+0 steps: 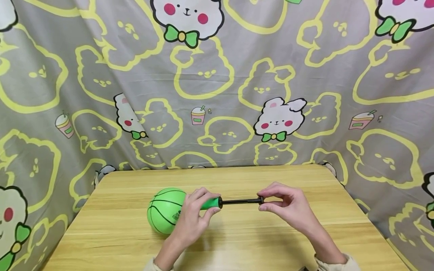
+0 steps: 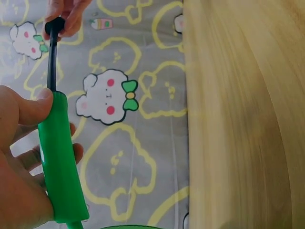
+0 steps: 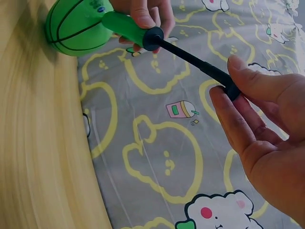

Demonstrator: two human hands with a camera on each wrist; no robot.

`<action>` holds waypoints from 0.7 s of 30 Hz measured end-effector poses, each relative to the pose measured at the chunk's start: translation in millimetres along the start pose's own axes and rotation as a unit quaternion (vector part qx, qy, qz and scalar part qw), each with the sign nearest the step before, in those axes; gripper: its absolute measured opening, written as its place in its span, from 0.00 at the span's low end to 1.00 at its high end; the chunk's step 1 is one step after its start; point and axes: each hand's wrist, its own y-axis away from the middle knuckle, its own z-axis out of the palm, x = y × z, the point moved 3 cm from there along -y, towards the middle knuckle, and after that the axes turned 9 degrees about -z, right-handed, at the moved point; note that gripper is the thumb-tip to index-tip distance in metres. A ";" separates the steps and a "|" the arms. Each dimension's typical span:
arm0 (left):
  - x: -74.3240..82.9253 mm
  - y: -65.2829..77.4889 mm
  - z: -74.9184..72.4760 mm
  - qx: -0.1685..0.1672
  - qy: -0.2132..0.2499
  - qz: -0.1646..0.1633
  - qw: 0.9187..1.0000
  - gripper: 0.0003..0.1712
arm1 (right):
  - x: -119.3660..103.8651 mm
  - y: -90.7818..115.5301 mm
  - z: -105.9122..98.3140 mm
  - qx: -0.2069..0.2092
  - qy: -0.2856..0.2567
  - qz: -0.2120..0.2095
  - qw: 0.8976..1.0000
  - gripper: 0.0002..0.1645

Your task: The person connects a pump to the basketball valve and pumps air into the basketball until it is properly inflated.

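Observation:
A green hand pump (image 2: pixel 59 157) lies sideways in the air between both hands, its black rod (image 3: pixel 190 58) drawn well out of the barrel. My left hand (image 1: pixel 194 216) grips the green barrel, thumb near its collar. At the other end my right hand (image 1: pixel 291 205) pinches the small black handle (image 1: pixel 260 200) between fingertips and thumb. A green ball (image 1: pixel 164 210) with black basketball lines sits on the table just left of the left hand, which covers part of it. In the right wrist view the barrel's far end meets the ball (image 3: pixel 78 28).
The wooden table (image 1: pixel 135 248) reaches back to a grey curtain (image 1: pixel 217 150) printed with yellow outlines and white cartoon animals. A small dark object (image 1: pixel 304 268) shows at the bottom edge of the head view, near the right sleeve (image 1: pixel 339 263).

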 end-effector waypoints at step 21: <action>7.3 5.8 17.3 -0.008 -0.018 0.015 1.000 0.15 | 29.4 8.9 48.2 0.045 -0.021 0.023 0.998 0.18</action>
